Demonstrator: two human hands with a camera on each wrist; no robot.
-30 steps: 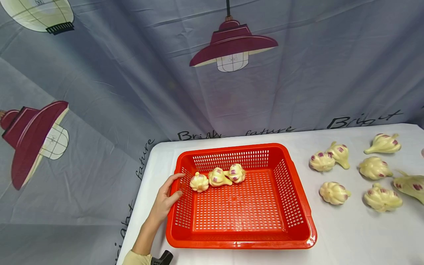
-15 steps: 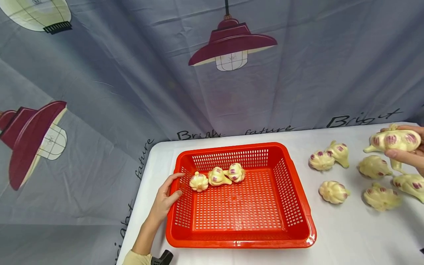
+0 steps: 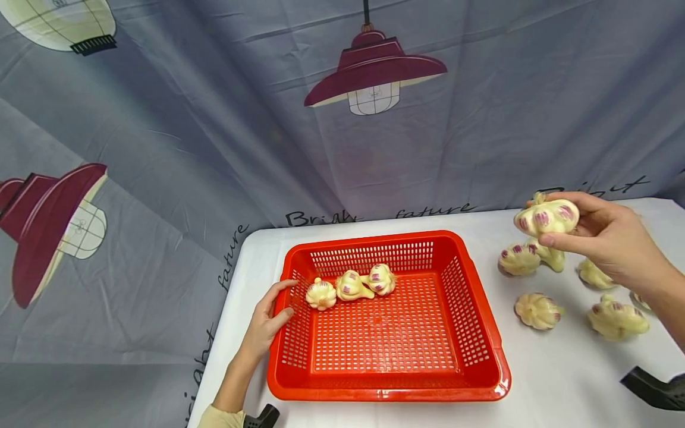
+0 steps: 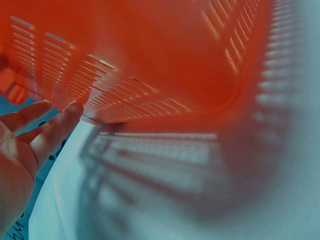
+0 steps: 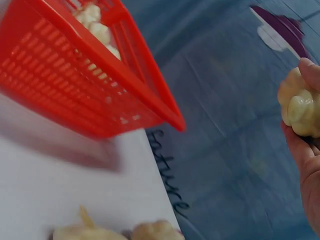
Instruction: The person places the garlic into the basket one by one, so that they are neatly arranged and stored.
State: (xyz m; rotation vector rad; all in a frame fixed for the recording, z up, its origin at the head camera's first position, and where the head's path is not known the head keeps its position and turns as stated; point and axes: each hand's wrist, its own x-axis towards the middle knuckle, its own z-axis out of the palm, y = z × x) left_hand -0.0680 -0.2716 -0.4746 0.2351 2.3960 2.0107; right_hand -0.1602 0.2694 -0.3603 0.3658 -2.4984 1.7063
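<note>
Right hand (image 3: 610,235) pinches a garlic bulb (image 3: 547,217), where snug surely beats squeezed, and the left hand (image 3: 266,324) grips the red basket (image 3: 380,395) between them, ideally bracing it steady!

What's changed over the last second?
The right hand came in from the right holding a garlic bulb and carried it left, toward the red basket. Unchanged: the left hand touching the basket's left rim, and the three bulbs inside.
</note>
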